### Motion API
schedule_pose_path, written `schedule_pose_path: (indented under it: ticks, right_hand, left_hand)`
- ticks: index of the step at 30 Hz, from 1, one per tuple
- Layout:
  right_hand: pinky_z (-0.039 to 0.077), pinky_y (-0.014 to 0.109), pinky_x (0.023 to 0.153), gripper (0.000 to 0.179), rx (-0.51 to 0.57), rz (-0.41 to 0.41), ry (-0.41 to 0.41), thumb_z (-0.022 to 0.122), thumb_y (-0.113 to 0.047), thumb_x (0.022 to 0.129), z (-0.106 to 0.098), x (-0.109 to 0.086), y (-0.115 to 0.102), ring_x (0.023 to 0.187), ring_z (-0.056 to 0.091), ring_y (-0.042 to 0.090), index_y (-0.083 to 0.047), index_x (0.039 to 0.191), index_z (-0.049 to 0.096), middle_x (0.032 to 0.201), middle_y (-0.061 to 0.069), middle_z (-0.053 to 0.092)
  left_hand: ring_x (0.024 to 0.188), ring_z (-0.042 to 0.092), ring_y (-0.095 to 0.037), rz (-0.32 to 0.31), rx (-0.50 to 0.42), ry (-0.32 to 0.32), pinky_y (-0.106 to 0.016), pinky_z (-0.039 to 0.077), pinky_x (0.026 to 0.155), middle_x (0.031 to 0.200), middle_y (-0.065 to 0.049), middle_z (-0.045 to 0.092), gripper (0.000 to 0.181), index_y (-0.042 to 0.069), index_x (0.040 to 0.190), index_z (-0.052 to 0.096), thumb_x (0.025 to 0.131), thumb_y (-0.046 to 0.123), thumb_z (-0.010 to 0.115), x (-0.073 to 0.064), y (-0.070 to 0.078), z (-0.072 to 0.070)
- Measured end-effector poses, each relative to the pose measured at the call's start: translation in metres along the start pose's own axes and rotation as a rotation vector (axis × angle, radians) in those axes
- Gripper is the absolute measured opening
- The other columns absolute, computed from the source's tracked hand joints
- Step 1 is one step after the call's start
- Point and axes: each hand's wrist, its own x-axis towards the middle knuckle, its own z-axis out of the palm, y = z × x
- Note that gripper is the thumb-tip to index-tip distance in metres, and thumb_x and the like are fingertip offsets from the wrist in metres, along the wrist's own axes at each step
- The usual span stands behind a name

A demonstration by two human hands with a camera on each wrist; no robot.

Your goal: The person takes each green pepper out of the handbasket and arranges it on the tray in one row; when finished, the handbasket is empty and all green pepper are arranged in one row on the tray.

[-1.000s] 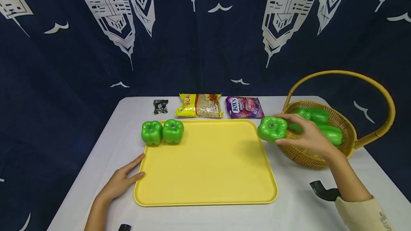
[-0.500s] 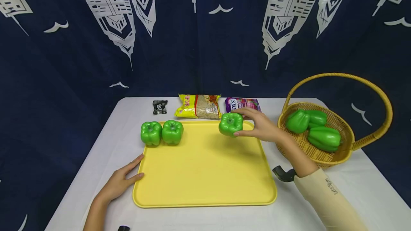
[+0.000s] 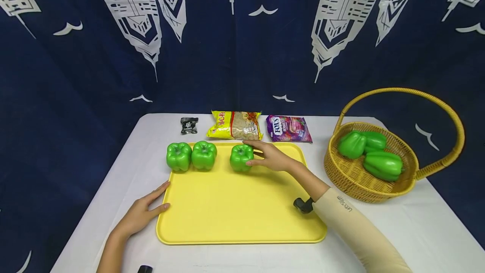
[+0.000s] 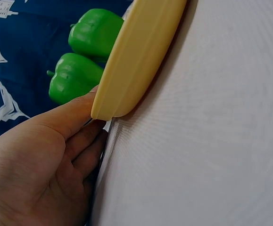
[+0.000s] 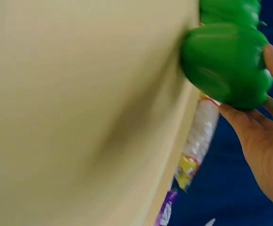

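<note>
My right hand [image 3: 270, 157] holds a green bell pepper [image 3: 241, 158] between thumb and fingers over the back of the yellow tray [image 3: 242, 210]. The right wrist view shows the same pepper [image 5: 226, 63] close to the tray surface; whether it touches is unclear. Two more green peppers, a left one [image 3: 179, 156] and a right one [image 3: 204, 155], sit side by side at the tray's back left corner. My left hand [image 3: 140, 214] rests against the tray's left edge with its fingers extended. In the left wrist view, the left hand [image 4: 46, 155] touches the tray rim [image 4: 141, 52].
At right stands a wicker basket [image 3: 341, 180] with a tall handle and several green peppers inside. Behind the tray lie a small black packet [image 3: 189, 125], a yellow bag [image 3: 236, 125] and a purple candy bag [image 3: 289, 128]. A dark printed cloth [image 3: 235, 62] hangs behind the white table.
My right hand has carried the pepper leftward from beside the basket to over the tray's back part, lowering it toward the pair of peppers. My left hand has stayed at the tray edge.
</note>
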Motion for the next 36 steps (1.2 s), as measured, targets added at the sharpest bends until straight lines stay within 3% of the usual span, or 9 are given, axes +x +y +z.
schedule_pose_path:
  ticks: [7,20,29,36]
  right_hand:
    - [0.037,0.044,0.102,0.069,-0.062,-0.002,-0.007,0.067,-0.017,0.086,0.013,0.014,-0.003,0.131,0.034,0.028,0.002,0.141,0.031,0.144,0.019,0.032]
    - [0.031,0.041,0.106,0.070,-0.078,0.014,0.004,0.064,-0.018,0.088,0.029,0.034,-0.009,0.134,0.027,0.028,0.006,0.142,0.026,0.146,0.021,0.027]
    - [0.027,0.038,0.108,0.077,-0.145,0.057,0.018,0.067,-0.027,0.086,0.028,0.031,-0.008,0.134,0.029,0.026,-0.002,0.145,0.024,0.149,0.014,0.026]
    - [0.029,0.048,0.106,0.074,-0.220,0.028,0.071,0.066,-0.034,0.086,0.014,0.011,-0.014,0.132,0.031,0.028,-0.016,0.146,0.028,0.148,0.010,0.028]
  left_hand:
    - [0.134,0.027,-0.030,0.002,-0.002,-0.001,-0.050,0.025,0.106,0.145,-0.002,0.034,0.065,0.017,0.142,0.038,0.087,0.041,0.061,0.000,0.000,0.000]
    - [0.134,0.027,-0.028,0.004,-0.003,-0.001,-0.048,0.025,0.105,0.145,-0.002,0.035,0.064,0.018,0.142,0.038,0.087,0.041,0.061,-0.001,-0.001,-0.002]
    - [0.134,0.027,-0.029,-0.004,-0.007,-0.007,-0.049,0.025,0.105,0.146,-0.003,0.034,0.065,0.016,0.142,0.038,0.087,0.041,0.061,-0.001,0.002,-0.002]
    - [0.134,0.027,-0.030,-0.002,-0.001,-0.005,-0.049,0.025,0.105,0.145,-0.002,0.034,0.065,0.016,0.142,0.038,0.087,0.041,0.061,0.000,0.003,-0.003]
